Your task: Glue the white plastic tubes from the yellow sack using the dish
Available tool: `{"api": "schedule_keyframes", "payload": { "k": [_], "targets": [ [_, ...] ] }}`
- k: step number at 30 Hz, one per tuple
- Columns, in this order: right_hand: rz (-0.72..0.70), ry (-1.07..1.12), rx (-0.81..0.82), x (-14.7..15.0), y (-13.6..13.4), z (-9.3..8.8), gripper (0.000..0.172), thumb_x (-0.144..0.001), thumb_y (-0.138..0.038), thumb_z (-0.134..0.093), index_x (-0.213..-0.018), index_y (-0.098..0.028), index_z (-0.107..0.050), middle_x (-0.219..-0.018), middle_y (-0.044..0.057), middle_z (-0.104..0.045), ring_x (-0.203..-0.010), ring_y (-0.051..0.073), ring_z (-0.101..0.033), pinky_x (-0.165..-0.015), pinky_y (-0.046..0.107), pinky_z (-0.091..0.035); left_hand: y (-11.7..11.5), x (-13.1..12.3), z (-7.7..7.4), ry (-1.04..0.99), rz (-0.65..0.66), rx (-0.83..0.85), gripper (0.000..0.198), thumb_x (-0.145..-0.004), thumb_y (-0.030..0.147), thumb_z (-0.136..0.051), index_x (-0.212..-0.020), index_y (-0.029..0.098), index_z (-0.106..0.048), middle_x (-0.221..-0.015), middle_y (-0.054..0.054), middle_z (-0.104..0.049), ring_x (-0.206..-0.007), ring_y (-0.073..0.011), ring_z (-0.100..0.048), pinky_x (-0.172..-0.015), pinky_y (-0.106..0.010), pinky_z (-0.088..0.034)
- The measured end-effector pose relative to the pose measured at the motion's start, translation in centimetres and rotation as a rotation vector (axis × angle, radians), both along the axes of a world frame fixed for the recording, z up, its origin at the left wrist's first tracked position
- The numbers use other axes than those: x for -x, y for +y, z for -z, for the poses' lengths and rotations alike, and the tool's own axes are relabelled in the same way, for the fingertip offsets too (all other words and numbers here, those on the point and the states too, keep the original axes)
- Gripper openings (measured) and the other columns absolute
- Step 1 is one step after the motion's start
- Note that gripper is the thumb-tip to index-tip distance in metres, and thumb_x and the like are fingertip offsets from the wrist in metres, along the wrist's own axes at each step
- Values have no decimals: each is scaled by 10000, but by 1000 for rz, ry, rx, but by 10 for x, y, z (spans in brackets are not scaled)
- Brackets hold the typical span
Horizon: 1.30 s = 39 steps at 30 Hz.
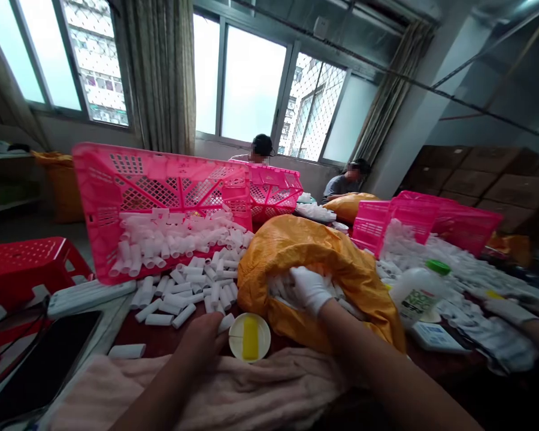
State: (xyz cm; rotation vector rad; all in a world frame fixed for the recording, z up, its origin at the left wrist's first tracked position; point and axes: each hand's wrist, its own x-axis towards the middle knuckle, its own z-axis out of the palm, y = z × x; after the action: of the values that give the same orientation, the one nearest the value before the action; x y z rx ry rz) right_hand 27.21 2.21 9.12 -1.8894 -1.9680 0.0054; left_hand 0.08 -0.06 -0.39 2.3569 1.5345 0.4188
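My left hand [202,338], bare, is closed at the table's front, with a short white tube [226,323] at its fingertips. A thin stick shows between those fingers and a small round white dish [236,350], which holds a yellow block [250,338]. In a white glove, my right hand [311,290] reaches into the mouth of an orange woven sack [296,239], over white tubes [279,287] inside. Its fingertips are partly hidden there, so their grip is unclear. Many loose white tubes [193,287] lie left of the sack, spilling from a tipped pink crate [161,158].
A pinkish cloth [269,383] covers the front edge. At left are a phone-like black slab [40,359] and a red stool [22,257]. Right of the sack stand a green-capped jug [417,296] and more pink crates [413,215]. A co-worker's gloved hand [509,310] is at far right.
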Motion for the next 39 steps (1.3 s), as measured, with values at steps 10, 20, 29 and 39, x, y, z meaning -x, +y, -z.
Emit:
{"api": "schedule_keyframes", "payload": {
  "k": [10,20,29,39],
  "targets": [
    [-354,536,114,48,-50,67,244,-855,-297,-401,-965,-176,-583,-931,59,-622,-866,181,-571,-806,322,-451,-1,-1,0,19,3,113,187,-784,373,-430,-794,213,-526,-845,-25,-622,-804,-166,-560,-662,-251,-357],
    [-384,511,-38,67,-34,92,226,-797,-140,-434,-949,-192,-593,-980,60,-606,-910,196,-550,-877,368,-421,-1,0,5,51,28,77,184,-791,360,-425,-821,207,-523,-854,-38,-622,-813,-182,-561,-680,-266,-365],
    [-412,443,-41,64,-38,89,229,-780,-121,-440,-940,-192,-587,-973,64,-571,-930,196,-514,-909,376,-385,-1,-1,0,53,32,68,168,-788,349,-432,-784,203,-515,-832,-35,-615,-789,-179,-556,-659,-266,-357],
    [-442,429,-54,58,-40,96,234,-790,-129,-450,-972,-200,-579,-992,72,-562,-945,203,-506,-902,385,-393,-1,-1,-1,66,13,81,147,-778,323,-448,-785,197,-522,-839,-38,-616,-817,-181,-560,-681,-265,-364]
  ]
}}
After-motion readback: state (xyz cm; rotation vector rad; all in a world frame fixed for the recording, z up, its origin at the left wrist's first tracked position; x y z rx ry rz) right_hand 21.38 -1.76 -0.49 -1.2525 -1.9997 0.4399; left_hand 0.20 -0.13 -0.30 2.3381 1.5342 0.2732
